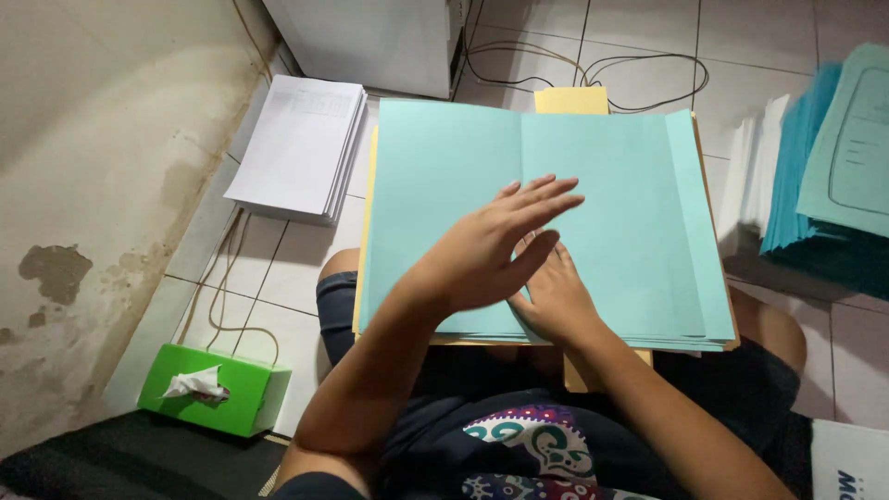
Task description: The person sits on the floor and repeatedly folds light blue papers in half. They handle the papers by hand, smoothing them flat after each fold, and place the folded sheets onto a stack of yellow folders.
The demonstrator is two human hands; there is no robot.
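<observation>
The stack of light blue paper sheets (444,185) rests on my lap, over yellow sheets. My left hand (491,245) lies flat and open across it, my right hand (554,292) pressed open beneath, seemingly smoothing the centre fold. One white paper pile (298,148) sits at ten o'clock, one green tissue box (218,389) at eight.
</observation>
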